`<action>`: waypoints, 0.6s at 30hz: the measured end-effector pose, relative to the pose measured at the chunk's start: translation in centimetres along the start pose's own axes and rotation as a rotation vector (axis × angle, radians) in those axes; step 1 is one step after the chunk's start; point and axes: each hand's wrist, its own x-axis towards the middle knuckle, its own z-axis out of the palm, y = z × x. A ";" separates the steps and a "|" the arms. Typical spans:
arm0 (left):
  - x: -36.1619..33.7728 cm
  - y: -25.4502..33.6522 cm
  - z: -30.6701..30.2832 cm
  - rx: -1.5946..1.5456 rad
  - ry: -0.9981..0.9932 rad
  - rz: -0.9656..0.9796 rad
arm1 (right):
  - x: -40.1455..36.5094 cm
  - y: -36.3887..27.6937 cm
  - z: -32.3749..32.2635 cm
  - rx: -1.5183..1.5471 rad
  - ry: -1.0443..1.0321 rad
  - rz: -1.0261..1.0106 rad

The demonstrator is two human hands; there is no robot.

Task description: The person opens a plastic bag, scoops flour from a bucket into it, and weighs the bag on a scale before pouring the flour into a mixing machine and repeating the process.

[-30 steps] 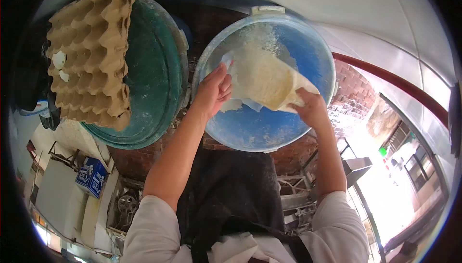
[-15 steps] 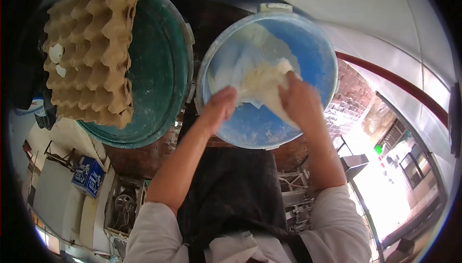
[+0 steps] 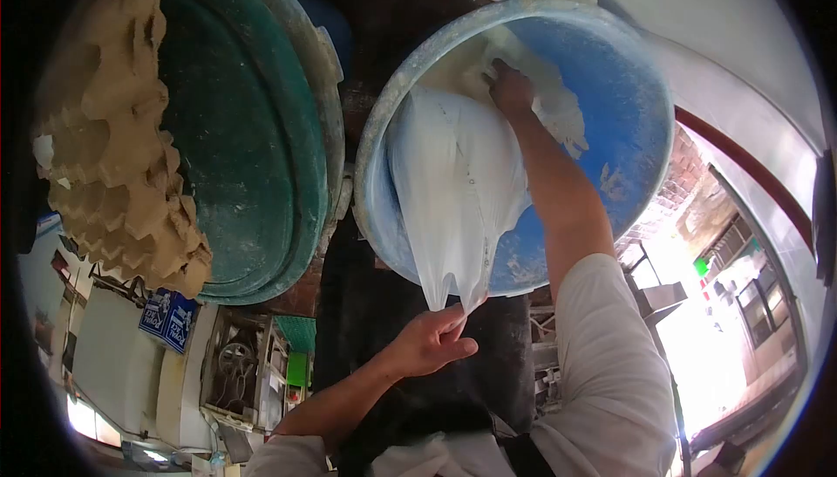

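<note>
A thin white plastic bag (image 3: 453,180) stretches over the near rim of a blue bin (image 3: 623,102). My left hand (image 3: 432,342) pinches the bag's gathered lower end, close in front of the bin. Deep inside the bin, my right hand (image 3: 512,91) is at the pale flour (image 3: 554,98) against the far wall. Its fingers are curled around a whitish object, and I cannot tell what that is. Flour dust coats the bin's inner wall and rim.
Left of the bin stands a green lidded tub (image 3: 240,146) with a cardboard egg tray (image 3: 113,154) on it. A blue printed box (image 3: 168,318) sits lower left. A red pipe (image 3: 750,176) runs along the right wall.
My left hand has moved down toward my body, drawing the bag's end taut. My right hand has gone farther into the bin. The view has shifted closer to the bin.
</note>
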 end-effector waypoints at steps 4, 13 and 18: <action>0.8 -0.8 0.8 -0.062 0.027 -0.016 | -1.0 -0.6 -0.9 0.224 0.123 -0.043; 4.5 0.9 -2.7 -0.637 0.191 0.117 | -12.4 3.0 -15.2 0.553 0.263 -0.079; 6.6 3.9 -5.0 -0.879 0.215 0.185 | -21.0 2.5 -25.6 0.397 0.128 -0.038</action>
